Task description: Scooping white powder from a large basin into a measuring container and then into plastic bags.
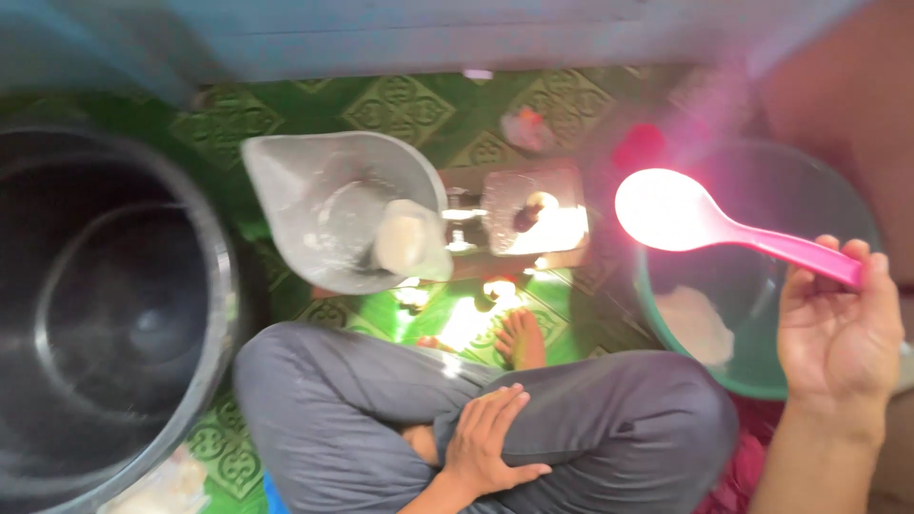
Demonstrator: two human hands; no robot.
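My right hand (pixel 840 328) grips the handle of a pink plastic spoon (pixel 681 214), whose bowl glows bright in sunlight above a green basin (pixel 762 376). The basin holds a little white dough or flour. My left hand (pixel 487 440) rests flat on my crossed legs in grey trousers, holding nothing. A clear plastic scoop-shaped tray (pixel 333 205) with a pale lump of dough sits on a small scale (pixel 528 219) in front of my legs.
A large black bucket (pixel 214 286) stands at the left. The floor is a green patterned mat (pixel 400 100). A bare foot (pixel 521 338) shows by the scale. A pale wall runs along the top. Small red items lie near the basin.
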